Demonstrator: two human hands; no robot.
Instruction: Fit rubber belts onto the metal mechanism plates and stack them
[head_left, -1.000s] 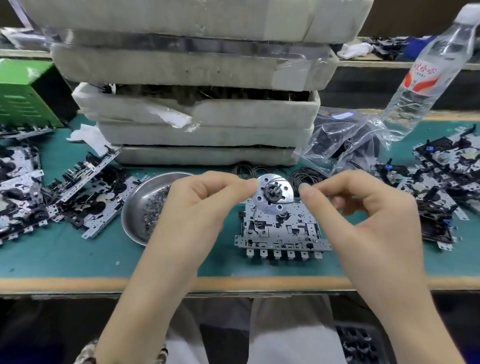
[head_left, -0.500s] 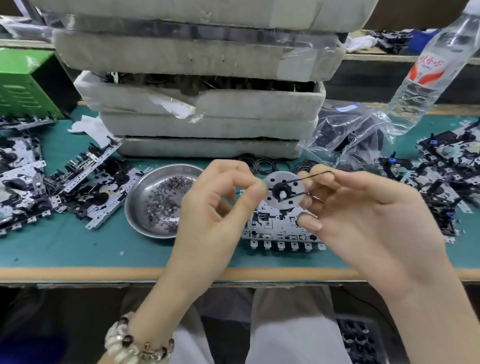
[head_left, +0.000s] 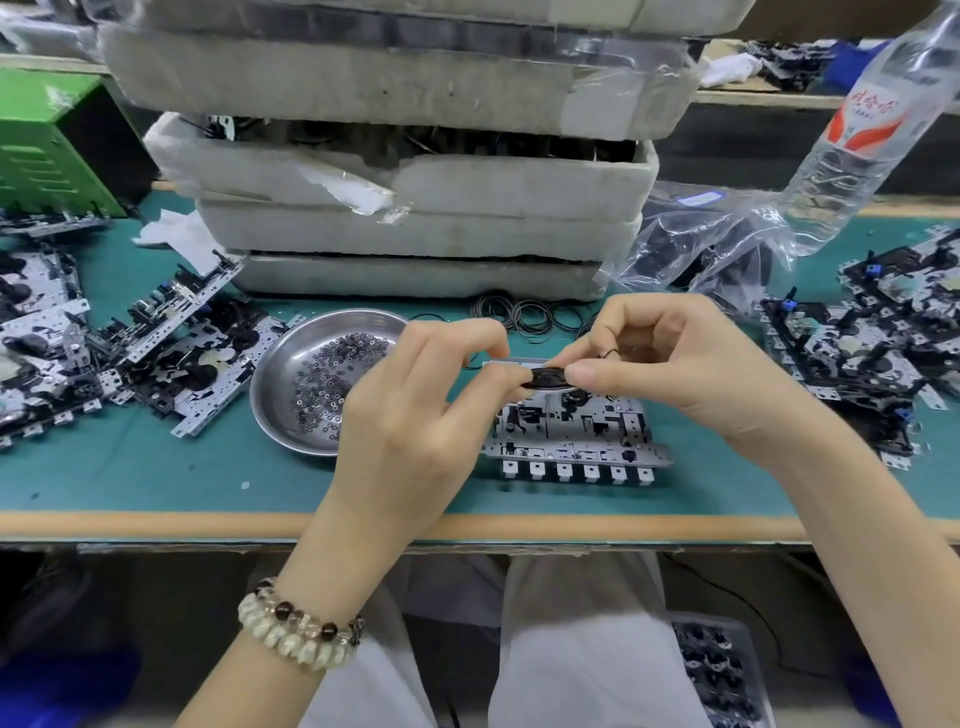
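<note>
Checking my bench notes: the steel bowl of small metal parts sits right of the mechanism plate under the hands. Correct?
No. The head view shows the steel bowl of small metal parts left of the mechanism plate, not right; the plate does lie under the left hand and right hand, which hold a disc.

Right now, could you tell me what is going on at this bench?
A person is fitting a belt. The left hand pinches a round metal wheel, held edge-on above a mechanism plate lying on the green bench, while the right hand pinches a thin rubber belt against the wheel's other side. Loose belts lie just behind, a steel bowl of small washers sits to the left, and more plates are piled at both sides.
</note>
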